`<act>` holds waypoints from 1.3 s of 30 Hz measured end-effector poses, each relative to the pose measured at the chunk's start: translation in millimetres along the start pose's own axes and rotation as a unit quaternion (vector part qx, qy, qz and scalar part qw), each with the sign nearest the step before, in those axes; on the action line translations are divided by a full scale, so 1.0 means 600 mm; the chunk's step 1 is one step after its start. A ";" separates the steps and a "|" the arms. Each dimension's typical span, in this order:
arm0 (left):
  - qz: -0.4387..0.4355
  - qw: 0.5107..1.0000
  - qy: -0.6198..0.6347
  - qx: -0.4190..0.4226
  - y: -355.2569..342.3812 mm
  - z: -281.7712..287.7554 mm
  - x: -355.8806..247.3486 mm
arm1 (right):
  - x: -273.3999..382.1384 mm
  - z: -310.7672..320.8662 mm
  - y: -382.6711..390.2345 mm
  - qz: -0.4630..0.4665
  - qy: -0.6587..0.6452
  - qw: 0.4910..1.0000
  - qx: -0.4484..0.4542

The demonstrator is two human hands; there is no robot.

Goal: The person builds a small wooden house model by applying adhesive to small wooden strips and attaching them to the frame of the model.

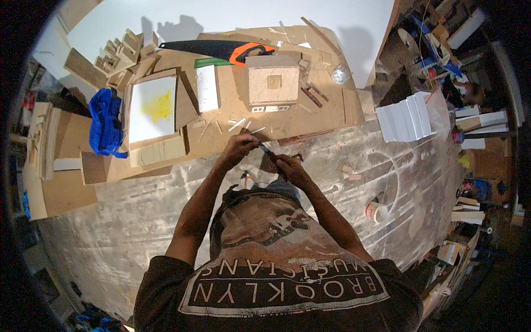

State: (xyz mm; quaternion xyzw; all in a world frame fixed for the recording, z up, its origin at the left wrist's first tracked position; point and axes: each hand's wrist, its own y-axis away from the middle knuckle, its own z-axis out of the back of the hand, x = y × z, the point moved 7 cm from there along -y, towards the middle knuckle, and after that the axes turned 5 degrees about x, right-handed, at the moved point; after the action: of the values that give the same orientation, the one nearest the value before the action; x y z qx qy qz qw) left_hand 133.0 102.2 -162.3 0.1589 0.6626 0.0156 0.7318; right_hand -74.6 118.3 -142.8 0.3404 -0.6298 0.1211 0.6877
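Observation:
In front of my waist, my right hand [293, 170] is closed around a slim knife-like tool [266, 150], its narrow grey end pointing toward my left hand. My left hand [241, 147] is closed in a pinch at the tip of that tool; whatever its fingers hold is too small to make out. Just beyond my hands, thin white strips [237, 124] lie scattered near the board's front edge. Behind them stands a small wooden box-like model [272, 82] with a square recess in its face and a white pierced strip [269, 108] along its base.
A handsaw [204, 46] with an orange-and-black handle lies behind the model. Left are a white panel with a yellow stain [153, 108] and a blue cloth-like bundle [106, 123]. White panels [406, 118] stand stacked at right; a white tub [376, 212] sits on the floor.

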 end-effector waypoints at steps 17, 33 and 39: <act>-0.087 0.882 -0.377 -0.268 0.049 0.053 -0.034 | -0.052 0.009 -0.067 0.089 0.344 0.932 -0.073; -0.115 0.854 -0.468 -0.194 -0.012 -0.027 -0.002 | -0.094 -0.030 -0.091 0.032 0.397 0.915 -0.061; -0.100 0.816 -0.556 -0.126 -0.016 -0.046 -0.004 | -0.059 -0.038 -0.086 0.091 0.400 0.908 -0.089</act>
State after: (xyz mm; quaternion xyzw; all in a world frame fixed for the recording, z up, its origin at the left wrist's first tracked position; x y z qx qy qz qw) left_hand 104.2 98.1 -164.3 -0.0201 0.1477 -0.0657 0.9866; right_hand -32.5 103.4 -191.8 0.1417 -0.3386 0.2528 0.8952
